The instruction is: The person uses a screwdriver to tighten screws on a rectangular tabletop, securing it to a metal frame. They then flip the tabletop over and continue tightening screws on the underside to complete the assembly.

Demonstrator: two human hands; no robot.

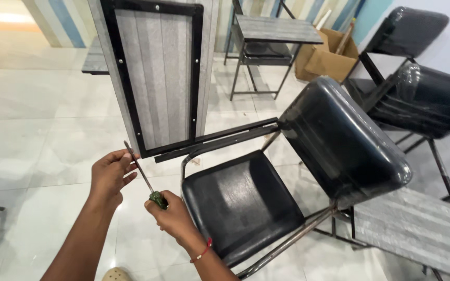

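Observation:
My right hand [170, 216] grips the green handle of a screwdriver [142, 177], whose metal shaft slants up and left. My left hand [111, 174] pinches the shaft near its tip, close to the lower left corner of a grey writing board [157, 73] set in a black metal frame. The board stands flipped up on its arm bracket [217, 139], joined to a black padded chair [246, 200] that leans over on the floor. A red thread band circles my right wrist.
Another chair with a grey writing board [274, 28] stands at the back, beside an open cardboard box [329, 60]. Two plastic-wrapped black chairs [417, 93] stand at right. A grey board [417, 229] lies at lower right. White glossy tiles [32, 135] cover the floor.

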